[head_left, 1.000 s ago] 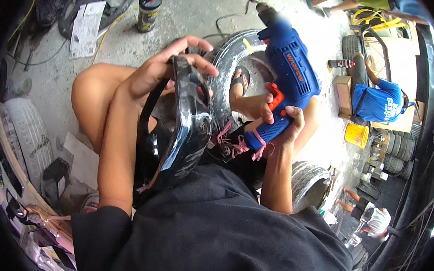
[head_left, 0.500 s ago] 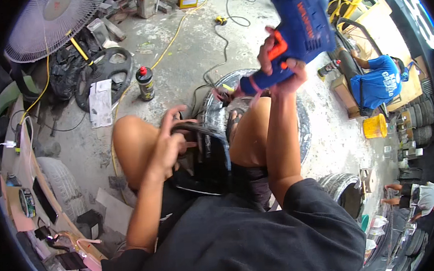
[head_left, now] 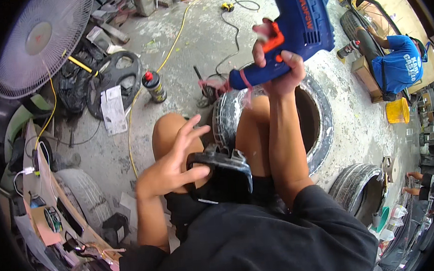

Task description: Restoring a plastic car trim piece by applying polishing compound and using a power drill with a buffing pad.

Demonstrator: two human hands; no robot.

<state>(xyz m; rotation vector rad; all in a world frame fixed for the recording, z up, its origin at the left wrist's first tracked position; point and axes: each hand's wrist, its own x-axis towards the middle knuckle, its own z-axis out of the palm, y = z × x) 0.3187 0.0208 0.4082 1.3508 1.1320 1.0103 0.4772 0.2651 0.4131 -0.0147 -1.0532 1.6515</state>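
My right hand [head_left: 289,76] is wrapped round the handle of a blue power drill [head_left: 304,28] with an orange trigger, raised ahead of me to the right. Pink tape is tied round the handle's end, where the cord [head_left: 216,90] comes out. Between my thighs rests a glossy black plastic part [head_left: 223,161], shaped like a housing with a curved rim; its lower side blends into my dark clothes. My left hand [head_left: 169,172] is open, fingers spread upward, with the thumb at the part's left edge. Whether the thumb presses on it I cannot tell.
A tyre [head_left: 320,114] lies under my right leg, another tyre [head_left: 357,186] to its right. A black bottle with a red cap [head_left: 154,87] stands ahead left, near a fan [head_left: 42,39]. Cords cross the floor. A person in blue [head_left: 396,67] sits right, near a yellow bucket [head_left: 397,110].
My left hand has loosened from the black part and spread its fingers. The part has tilted and shifted slightly right. The drill stays raised in my right hand; my view has turned a little.
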